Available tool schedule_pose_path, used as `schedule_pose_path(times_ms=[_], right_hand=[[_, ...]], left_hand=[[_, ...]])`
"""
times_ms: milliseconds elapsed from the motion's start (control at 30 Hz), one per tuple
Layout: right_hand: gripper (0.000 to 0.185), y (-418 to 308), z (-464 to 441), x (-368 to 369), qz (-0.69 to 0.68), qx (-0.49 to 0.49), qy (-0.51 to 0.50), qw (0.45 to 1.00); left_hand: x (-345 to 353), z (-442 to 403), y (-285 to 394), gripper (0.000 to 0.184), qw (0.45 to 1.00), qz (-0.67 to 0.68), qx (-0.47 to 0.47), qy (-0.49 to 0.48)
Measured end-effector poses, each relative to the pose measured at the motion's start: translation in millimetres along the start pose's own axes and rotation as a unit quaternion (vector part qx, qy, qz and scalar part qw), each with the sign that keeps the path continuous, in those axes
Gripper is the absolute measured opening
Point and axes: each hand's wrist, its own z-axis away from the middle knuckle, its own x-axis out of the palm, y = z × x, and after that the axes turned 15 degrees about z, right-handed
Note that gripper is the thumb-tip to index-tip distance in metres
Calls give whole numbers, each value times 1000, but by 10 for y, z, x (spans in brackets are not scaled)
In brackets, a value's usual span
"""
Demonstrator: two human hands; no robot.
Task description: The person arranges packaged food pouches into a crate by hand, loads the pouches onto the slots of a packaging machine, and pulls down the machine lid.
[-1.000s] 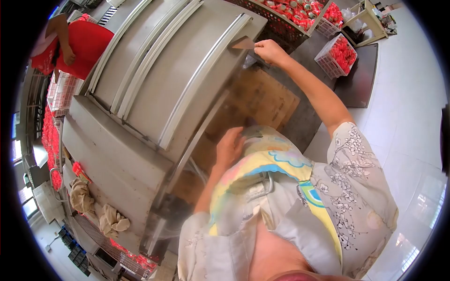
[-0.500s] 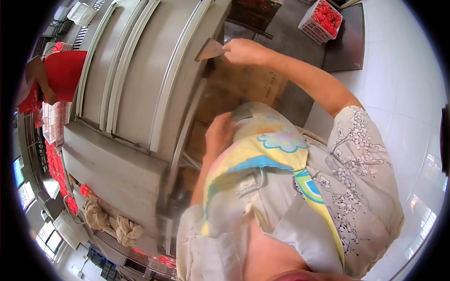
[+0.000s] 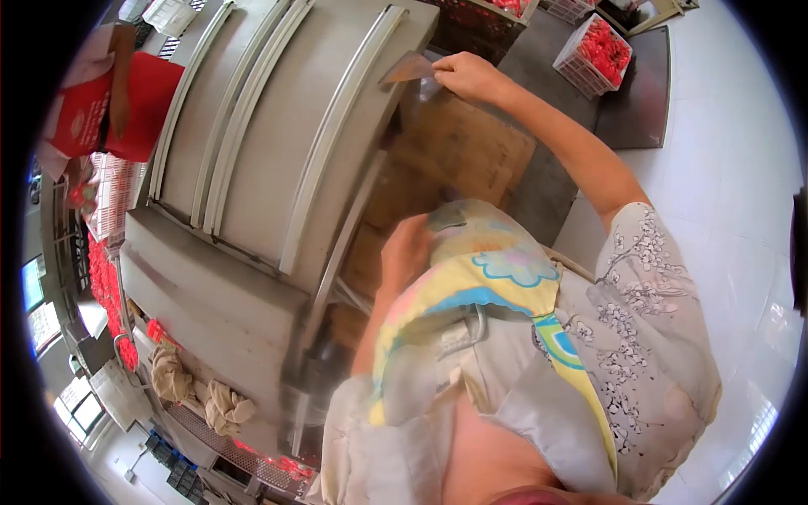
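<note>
My right hand (image 3: 468,76) is closed round the handle end of a flat triangular scraper (image 3: 407,69). The scraper's blade lies over the edge of a grey metal machine top (image 3: 282,109) that has pale rails (image 3: 337,126) across it. My left hand (image 3: 407,249) is near my belly, beside the patterned apron (image 3: 505,265); its fingers are partly hidden and blurred, so what it holds, if anything, does not show. Below the machine's edge, brown cardboard (image 3: 463,147) shows between my hands.
A white crate of red packets (image 3: 604,52) stands on the floor at the upper right. At the far left is another person in a red apron (image 3: 147,105), near white baskets (image 3: 114,189). Beige cloths (image 3: 225,406) hang at the machine's lower left.
Over the last half second the view has shifted, and the machine and crate appear lower and further right. My right hand still grips the scraper at the machine's edge.
</note>
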Motion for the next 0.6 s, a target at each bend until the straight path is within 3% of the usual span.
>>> schedule_pose_path(times_ms=[167, 267, 400, 600], right_hand=[[32, 55, -342, 229, 15, -42, 85, 995], [32, -195, -239, 293, -6, 21, 60, 998], [32, -228, -131, 476, 54, -75, 16, 996], [35, -395, 385, 622, 52, -63, -1, 997]], left_hand=[[-21, 17, 11, 32, 1000, -10, -13, 10], [-10, 32, 3, 31, 1000, 5, -18, 15], [14, 19, 6, 32, 1000, 5, -5, 18], [51, -86, 38, 32, 1000, 0, 0, -2]])
